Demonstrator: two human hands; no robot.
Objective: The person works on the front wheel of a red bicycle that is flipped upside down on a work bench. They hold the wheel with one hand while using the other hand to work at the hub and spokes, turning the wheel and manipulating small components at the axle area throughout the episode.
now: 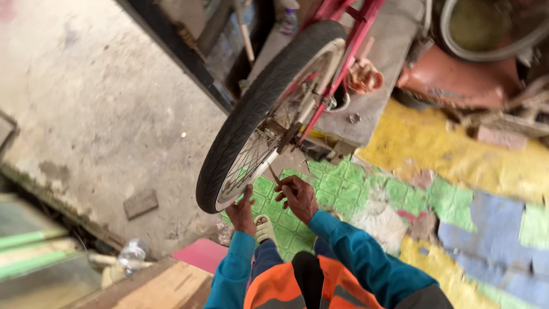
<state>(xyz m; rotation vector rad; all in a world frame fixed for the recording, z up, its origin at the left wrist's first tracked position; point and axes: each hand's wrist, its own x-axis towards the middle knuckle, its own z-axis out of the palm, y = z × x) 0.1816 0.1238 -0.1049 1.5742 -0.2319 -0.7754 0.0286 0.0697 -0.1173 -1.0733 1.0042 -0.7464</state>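
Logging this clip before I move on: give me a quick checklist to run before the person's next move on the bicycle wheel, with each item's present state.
1. Left hand steadies the wheel at the tire: ok, it rests on the rim edge.
2. Right hand grips the small tool: ok, fingers closed on it.
3. Tool tip seated on a spoke or nut: cannot tell, too small.
4. Red frame holds the wheel off the ground: ok.
5. Loose nut on the grey slab within reach: cannot tell.

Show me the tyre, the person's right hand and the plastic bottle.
Tyre (237, 129): head view, on the black tread.
Right hand (298, 195): head view, on the back of the hand.
Bottle (131, 256): head view, on its clear body.
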